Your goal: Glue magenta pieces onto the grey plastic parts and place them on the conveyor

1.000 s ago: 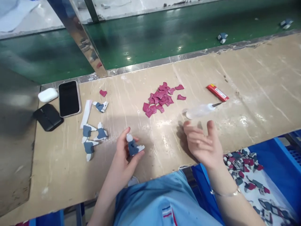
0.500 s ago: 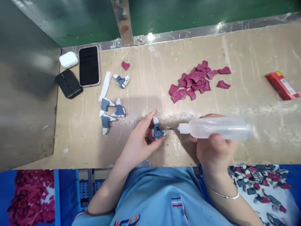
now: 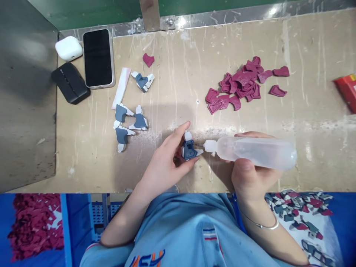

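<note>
Between the thumb and fingers of my left hand (image 3: 169, 159) is a small blue-grey and white part (image 3: 189, 149), its hollow side facing up. My right hand (image 3: 250, 174) is wrapped round a translucent squeeze bottle (image 3: 256, 151) that lies nearly level. The bottle's white cap and thin needle tip point left, at the right side of the held part; whether the tip touches it I cannot tell. Several similar blue-grey and white parts (image 3: 122, 135) lie left of my left hand. A pile of maroon pieces (image 3: 243, 81) is further back on the right.
On the worktable (image 3: 172, 74) lie a phone (image 3: 98, 59), a white case (image 3: 69, 48), a black case (image 3: 71, 83), a paper strip (image 3: 121, 88), one maroon piece (image 3: 148, 59) and a red box (image 3: 347, 91). Below stand blue bins of maroon pieces (image 3: 36, 226) and mixed parts (image 3: 308, 211).
The camera view has shifted slightly. The bottle in my right hand has come closer to the held part, with its needle now at the part's upper right. My left hand keeps its hold.
</note>
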Action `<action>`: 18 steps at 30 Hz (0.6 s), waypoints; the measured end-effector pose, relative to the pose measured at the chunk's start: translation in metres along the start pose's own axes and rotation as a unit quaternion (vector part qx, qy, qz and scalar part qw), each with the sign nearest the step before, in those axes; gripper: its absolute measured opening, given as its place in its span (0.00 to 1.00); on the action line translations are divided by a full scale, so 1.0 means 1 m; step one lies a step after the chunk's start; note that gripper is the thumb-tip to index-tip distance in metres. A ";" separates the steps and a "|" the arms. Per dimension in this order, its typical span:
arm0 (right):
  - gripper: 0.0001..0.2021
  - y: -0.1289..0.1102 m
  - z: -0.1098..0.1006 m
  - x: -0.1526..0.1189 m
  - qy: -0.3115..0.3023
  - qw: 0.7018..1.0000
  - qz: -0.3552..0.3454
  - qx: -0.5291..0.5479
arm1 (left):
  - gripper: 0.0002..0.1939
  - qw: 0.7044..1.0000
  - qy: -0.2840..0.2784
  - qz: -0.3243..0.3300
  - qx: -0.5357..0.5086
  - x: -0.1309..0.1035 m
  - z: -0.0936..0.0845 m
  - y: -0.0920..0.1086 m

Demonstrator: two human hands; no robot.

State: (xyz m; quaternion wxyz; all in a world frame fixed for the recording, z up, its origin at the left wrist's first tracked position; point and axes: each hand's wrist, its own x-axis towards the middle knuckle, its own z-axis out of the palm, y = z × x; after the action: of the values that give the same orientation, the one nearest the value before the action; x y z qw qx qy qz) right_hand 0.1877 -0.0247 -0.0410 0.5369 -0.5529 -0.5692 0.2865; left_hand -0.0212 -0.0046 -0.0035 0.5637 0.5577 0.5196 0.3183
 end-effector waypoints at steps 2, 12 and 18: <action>0.19 -0.007 0.004 0.004 0.048 0.999 0.000 0.016 | 0.38 1.000 -0.001 0.001 0.002 -0.001 0.000 0.000; 0.19 -0.017 0.006 0.013 0.062 0.995 -0.075 0.002 | 0.39 1.000 0.001 -0.004 0.016 -0.001 0.000 0.001; 0.16 -0.021 0.007 0.011 0.042 0.995 -0.091 -0.005 | 0.39 1.000 0.002 -0.005 0.016 -0.001 -0.001 0.003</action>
State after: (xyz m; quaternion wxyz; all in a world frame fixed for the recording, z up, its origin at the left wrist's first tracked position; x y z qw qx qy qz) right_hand 0.1763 -0.0166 -0.0206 0.5819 -0.5128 -0.5953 0.2098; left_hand -0.0220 -0.0046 0.0001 0.5556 0.5630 0.5285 0.3082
